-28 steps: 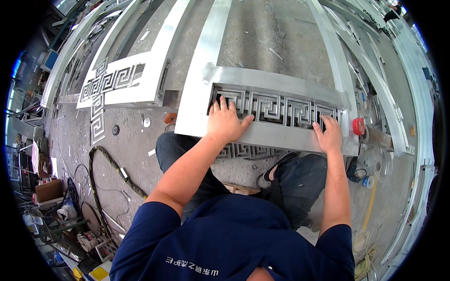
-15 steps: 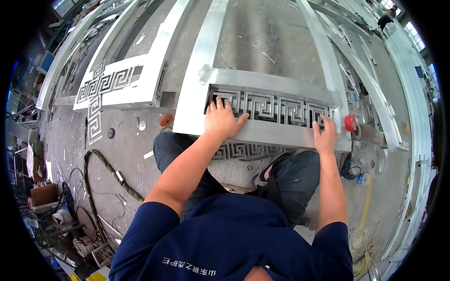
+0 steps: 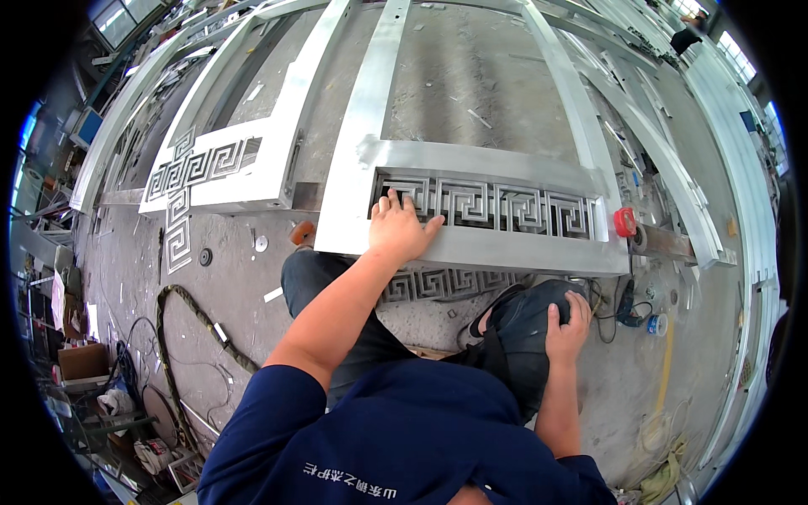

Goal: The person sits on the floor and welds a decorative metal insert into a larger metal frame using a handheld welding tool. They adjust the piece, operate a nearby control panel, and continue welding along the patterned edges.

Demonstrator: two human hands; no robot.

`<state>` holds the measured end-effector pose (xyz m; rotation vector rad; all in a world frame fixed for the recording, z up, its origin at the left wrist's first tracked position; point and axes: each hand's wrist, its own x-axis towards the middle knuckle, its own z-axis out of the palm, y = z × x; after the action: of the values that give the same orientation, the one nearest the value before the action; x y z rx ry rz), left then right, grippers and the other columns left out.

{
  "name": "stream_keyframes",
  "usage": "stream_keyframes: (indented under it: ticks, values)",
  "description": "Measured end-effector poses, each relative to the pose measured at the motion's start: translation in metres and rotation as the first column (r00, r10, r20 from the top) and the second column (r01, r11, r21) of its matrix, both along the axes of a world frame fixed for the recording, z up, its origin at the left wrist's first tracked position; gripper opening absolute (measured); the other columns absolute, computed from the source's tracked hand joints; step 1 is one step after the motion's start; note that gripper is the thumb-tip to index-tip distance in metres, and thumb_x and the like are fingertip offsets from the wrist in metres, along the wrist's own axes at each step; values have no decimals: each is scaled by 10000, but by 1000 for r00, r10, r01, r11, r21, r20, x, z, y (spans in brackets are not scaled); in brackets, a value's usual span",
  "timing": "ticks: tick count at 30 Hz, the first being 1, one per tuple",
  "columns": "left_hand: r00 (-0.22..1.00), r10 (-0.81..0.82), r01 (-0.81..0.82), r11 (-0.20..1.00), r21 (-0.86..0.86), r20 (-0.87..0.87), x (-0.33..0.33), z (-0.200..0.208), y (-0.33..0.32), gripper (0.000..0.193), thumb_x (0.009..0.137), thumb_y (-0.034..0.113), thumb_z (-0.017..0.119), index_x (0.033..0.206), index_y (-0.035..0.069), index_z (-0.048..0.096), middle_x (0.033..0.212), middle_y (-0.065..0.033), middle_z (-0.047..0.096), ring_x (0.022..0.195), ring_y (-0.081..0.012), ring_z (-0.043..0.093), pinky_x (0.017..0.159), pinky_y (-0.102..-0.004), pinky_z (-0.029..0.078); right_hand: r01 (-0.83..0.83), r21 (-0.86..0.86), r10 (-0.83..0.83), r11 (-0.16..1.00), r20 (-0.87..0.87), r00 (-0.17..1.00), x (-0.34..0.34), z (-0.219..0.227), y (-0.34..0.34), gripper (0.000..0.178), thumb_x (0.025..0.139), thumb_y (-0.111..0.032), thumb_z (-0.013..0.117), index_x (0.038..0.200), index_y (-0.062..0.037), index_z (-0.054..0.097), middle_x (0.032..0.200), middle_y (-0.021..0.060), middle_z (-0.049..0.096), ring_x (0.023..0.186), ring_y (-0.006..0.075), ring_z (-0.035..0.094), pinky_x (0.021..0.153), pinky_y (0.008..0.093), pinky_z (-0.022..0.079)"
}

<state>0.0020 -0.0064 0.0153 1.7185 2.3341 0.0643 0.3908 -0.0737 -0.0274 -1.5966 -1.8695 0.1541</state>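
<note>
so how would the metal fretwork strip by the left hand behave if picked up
The metal fretwork strip is probably stiff, since it forms crisp right angles. It may be light for its size, given its many openings. Its smooth-looking, shiny surface could feel slippery.

Our Grey Concrete Floor (image 3: 220, 286), Well Littered

To our left, a dark, thick hose (image 3: 239, 354) curves across the concrete, a white band wrapped about it. Beyond its bend we see a black disc (image 3: 205, 257) lying near a pale disc (image 3: 262, 243), with a white strip (image 3: 273, 295) nearer us. On our right lies a power drill (image 3: 624, 305) with its cord, just beside a blue-and-white tub (image 3: 657, 324). Farther ahead, we find a thin pale offcut (image 3: 480, 119) lying flat.
</note>
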Motion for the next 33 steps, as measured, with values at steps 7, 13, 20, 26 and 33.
stream_keyframes:
  ticks: [7, 13, 20, 26, 33]
  values:
    - [1000, -3, 3, 1000, -11, -21, 0, 1, 0, 955, 978, 752, 429, 1530, -25, 478, 1647, -257, 366, 1503, -379, 364, 1240, -444, 269, -51, 32, 50, 998, 45, 998, -6, 5, 11, 348, 853, -167, 764, 1148, 2, 692, 1249, 146, 685, 1233, 377, 576, 1081, 488, 435]
    - [1000, 8, -8, 1000, 4, -3, 0, 0, 0, 954, 975, 755, 433, 1515, -30, 495, 1646, -255, 373, 1492, -374, 377, 1230, -438, 279, -49, 41, 47, 998, 49, 998, -6, 2, 12, 342, 838, -164, 768, 1130, -2, 697, 1237, 141, 689, 1222, 375, 579, 1084, 489, 432]
    - [1000, 6, -6, 1000, 5, -13, 0, 1, 0, 951, 976, 753, 435, 1511, -31, 499, 1642, -261, 377, 1493, -376, 378, 1224, -441, 287, -41, 40, 40, 998, 33, 999, -7, 5, 11, 327, 837, -167, 768, 1112, -2, 704, 1231, 138, 694, 1221, 376, 581, 1081, 489, 432]
    - [1000, 2, -2, 1000, -1, -11, 0, 2, 0, 954, 978, 756, 431, 1513, -31, 496, 1643, -262, 374, 1489, -373, 381, 1223, -440, 285, -34, 37, 32, 999, 47, 998, -7, 4, 12, 323, 834, -169, 771, 1105, -5, 710, 1231, 135, 694, 1222, 372, 581, 1079, 485, 436]
    - [1000, 4, -4, 1000, -14, -14, 1, 4, 0, 946, 981, 746, 434, 1514, -33, 496, 1646, -264, 368, 1493, -376, 373, 1225, -440, 280, -36, 33, 35, 999, 47, 998, -8, 5, 12, 321, 831, -162, 774, 1104, -6, 710, 1232, 131, 694, 1229, 367, 579, 1077, 483, 439]
